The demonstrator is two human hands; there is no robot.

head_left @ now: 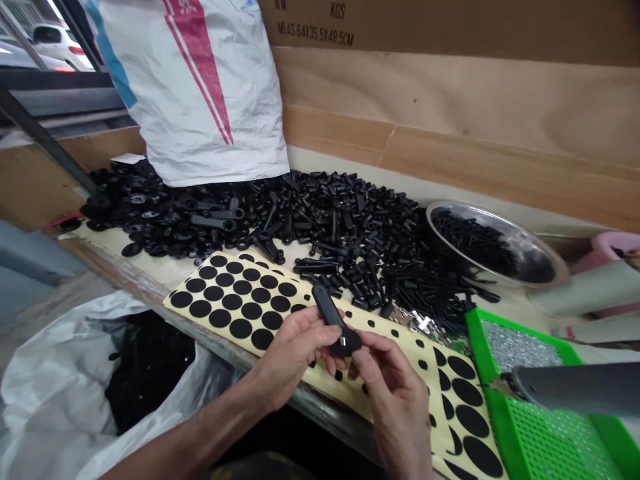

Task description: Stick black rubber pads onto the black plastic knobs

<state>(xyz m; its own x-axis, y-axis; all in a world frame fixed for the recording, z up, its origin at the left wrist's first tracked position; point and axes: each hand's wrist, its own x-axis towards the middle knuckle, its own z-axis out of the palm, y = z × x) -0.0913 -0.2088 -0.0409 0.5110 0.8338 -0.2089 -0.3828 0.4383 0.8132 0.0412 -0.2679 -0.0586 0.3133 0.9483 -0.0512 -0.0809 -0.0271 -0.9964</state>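
Observation:
My left hand [295,350] and my right hand [395,400] both hold a black plastic clamping lever [330,317] above the table. My left fingers wrap its long arm, and my right fingertips pinch its round head, where a small metal insert [344,343] shows. Beneath my hands lies a cream backing sheet of black adhesive dots [240,300], with many dots gone near my hands. A heap of black plastic levers, knobs and sleeves [320,227] lies just beyond the sheet.
A steel bowl of black screws [493,243] stands right of the heap. A green tray of small silver parts [500,427] sits at the right, under a grey cylindrical object [575,390]. A white woven sack [195,87] leans behind; a plastic bag of black parts [65,380] sits below the table's left edge.

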